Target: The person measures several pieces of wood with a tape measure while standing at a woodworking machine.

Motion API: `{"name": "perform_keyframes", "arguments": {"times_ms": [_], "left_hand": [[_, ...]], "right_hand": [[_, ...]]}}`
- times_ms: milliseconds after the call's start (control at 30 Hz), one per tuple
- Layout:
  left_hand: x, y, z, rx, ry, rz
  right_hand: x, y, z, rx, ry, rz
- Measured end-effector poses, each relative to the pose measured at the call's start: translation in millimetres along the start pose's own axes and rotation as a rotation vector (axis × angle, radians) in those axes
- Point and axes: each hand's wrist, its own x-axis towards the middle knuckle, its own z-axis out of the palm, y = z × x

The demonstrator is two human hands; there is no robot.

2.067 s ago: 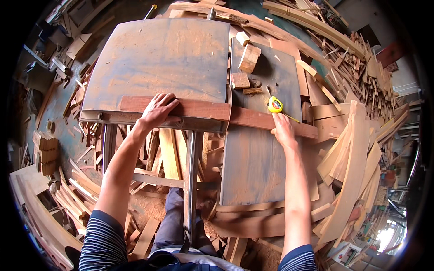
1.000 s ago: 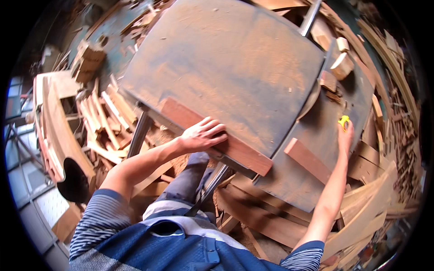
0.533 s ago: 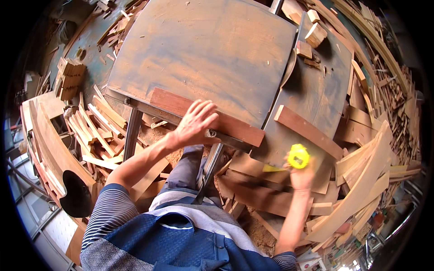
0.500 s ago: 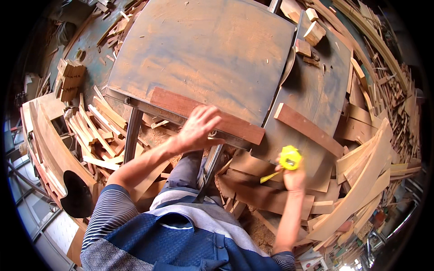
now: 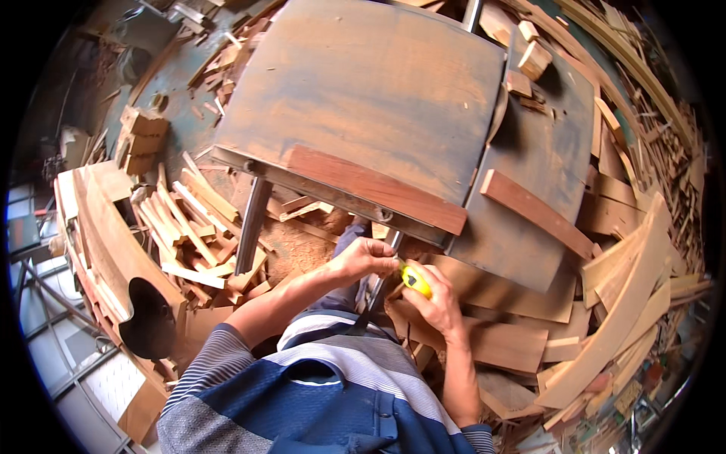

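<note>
A yellow tape measure (image 5: 416,281) is gripped in my right hand (image 5: 439,304), in front of my body and below the table's near edge. My left hand (image 5: 369,259) is closed, its fingertips pinched together at the front end of the tape measure; the fingers mostly hide the tape's tip. Just beyond both hands, a reddish-brown board (image 5: 374,189) lies along the near edge of the big dusty metal table (image 5: 363,91). A second reddish board (image 5: 537,214) rests at a slant on the narrower table part to the right. Neither hand touches these boards.
Small wood blocks (image 5: 535,60) sit on the far right part of the table. Cut strips (image 5: 185,219) are heaped at the left, near curved planks (image 5: 113,242) and a dark rounded object (image 5: 147,318). Large curved boards (image 5: 616,318) pile up at the right. A metal leg (image 5: 253,227) stands below the table.
My right hand has brought the tape measure leftward, toward my body. My left hand has come down off the board's edge and closed at the tape's front. The view has shifted slightly.
</note>
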Motion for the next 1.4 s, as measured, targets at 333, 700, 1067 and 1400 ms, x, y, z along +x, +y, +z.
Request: {"name": "perform_keyframes", "arguments": {"times_ms": [333, 700, 1067, 1400], "left_hand": [[-19, 69, -268, 0.682, 0.937, 0.291], [1, 84, -234, 1.122, 0.972, 0.170], [-4, 78, -232, 0.824, 1.101, 0.526], [30, 68, -80, 1.602, 0.455, 0.758]], "right_hand": [[-2, 80, -135, -0.743, 0.399, -0.045], [28, 95, -140, -0.729, 0.369, 0.004], [18, 80, -110, -0.520, 0.272, -0.032], [-58, 110, -99, -0.348, 0.514, 0.173]]}}
